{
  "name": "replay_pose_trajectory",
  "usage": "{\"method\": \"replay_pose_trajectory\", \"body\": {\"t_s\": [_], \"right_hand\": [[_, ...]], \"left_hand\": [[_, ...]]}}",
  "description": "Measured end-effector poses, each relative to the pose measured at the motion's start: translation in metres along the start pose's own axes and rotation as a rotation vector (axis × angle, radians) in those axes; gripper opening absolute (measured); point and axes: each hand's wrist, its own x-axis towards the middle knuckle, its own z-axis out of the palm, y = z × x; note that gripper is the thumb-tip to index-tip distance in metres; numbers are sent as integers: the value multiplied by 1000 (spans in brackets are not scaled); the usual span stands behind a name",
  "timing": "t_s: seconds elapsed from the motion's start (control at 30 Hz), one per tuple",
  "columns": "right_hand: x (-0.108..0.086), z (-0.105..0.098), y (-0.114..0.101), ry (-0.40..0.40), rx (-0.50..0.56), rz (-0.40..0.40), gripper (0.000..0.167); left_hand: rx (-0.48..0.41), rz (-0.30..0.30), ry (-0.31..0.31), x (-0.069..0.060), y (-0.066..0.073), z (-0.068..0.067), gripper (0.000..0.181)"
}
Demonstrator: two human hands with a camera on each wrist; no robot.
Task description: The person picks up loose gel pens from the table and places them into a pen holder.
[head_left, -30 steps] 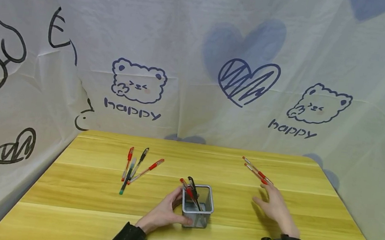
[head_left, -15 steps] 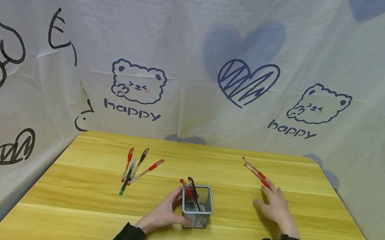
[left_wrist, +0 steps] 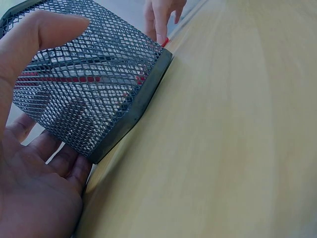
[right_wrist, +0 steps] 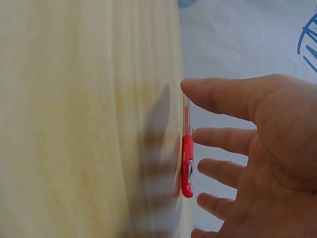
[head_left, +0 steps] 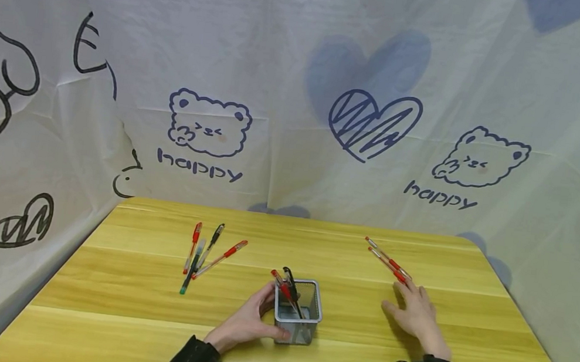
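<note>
In the head view my left hand [head_left: 247,323] holds a square metal mesh pen holder [head_left: 298,331] from its left side. The left wrist view shows the thumb across one mesh wall of the pen holder [left_wrist: 99,74] and the fingers around another. A red-capped pen [head_left: 283,286] and a black-capped pen [head_left: 291,284] lean inside it. To the right, my right hand [head_left: 416,316] hovers over the table with fingers spread, holding nothing. Just beyond its fingertips lie two red pens [head_left: 387,258], side by side. One red pen [right_wrist: 187,166] shows near the fingers in the right wrist view.
On the left of the wooden table [head_left: 113,298] lies a loose group: a red pen [head_left: 196,235], a black pen [head_left: 216,234], a green-ended pen [head_left: 188,277] and another red pen [head_left: 234,249]. A printed cloth [head_left: 301,76] hangs behind the table.
My right hand has shifted very slightly toward me and to the right, its fingers a little more spread. The left hand and the pen holder stay in place.
</note>
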Motion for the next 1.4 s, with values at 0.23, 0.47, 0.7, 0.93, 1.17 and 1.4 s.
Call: {"method": "replay_pose_trajectory", "body": {"t_s": [0.23,0.47,0.7,0.93,1.17,1.4], "right_hand": [[0,-1,0,-7,0,14,66],[0,0,1,31,-25,-3,65],[-2,3,-1,134,-46,-64,54],[-2,4,-3,176,2,-71,38],[-2,4,-4,208,27,-36,21],[-2,1,-6,201,50,37,13]], "left_hand": [[1,-2,0,0,0,0,98],[-4,0,0,0,0,0,100],[-7,-4,2,0,0,0,102],[-10,-5,0,0,1,0,102],[-11,-9,1,0,1,0,103],[-3,2,-1,0,0,0,100]]}}
